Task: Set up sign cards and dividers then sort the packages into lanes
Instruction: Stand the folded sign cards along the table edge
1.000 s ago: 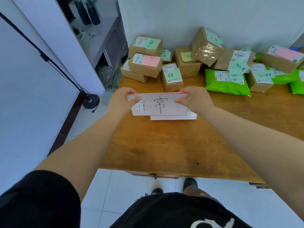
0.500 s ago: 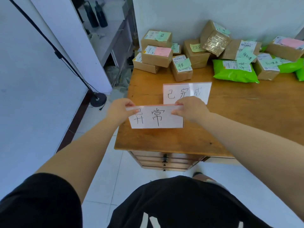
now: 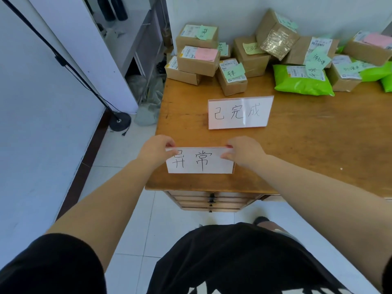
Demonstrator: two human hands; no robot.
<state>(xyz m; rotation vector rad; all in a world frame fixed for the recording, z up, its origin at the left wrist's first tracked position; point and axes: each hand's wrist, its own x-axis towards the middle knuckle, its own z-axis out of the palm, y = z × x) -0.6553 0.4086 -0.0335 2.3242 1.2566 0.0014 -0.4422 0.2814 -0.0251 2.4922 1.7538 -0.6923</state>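
I hold a white sign card (image 3: 200,161) with two black handwritten characters over the near left corner of the wooden table (image 3: 307,149). My left hand (image 3: 156,150) pinches its top left corner and my right hand (image 3: 244,150) pinches its top right corner. A second white sign card (image 3: 240,113) with three characters lies flat on the table farther back. Several brown cardboard boxes (image 3: 198,60) with green or pink notes and green plastic mailers (image 3: 302,80) are piled along the wall at the back.
The table's left edge borders a tiled floor with a black lamp stand base (image 3: 119,122) and its slanted pole. Drawers (image 3: 210,201) sit under the table's front edge. A white cabinet (image 3: 118,49) stands at the back left.
Both hands have carried the two-character card from the middle of the table back toward the near edge, uncovering the three-character card that lay under it. The view has pulled back.
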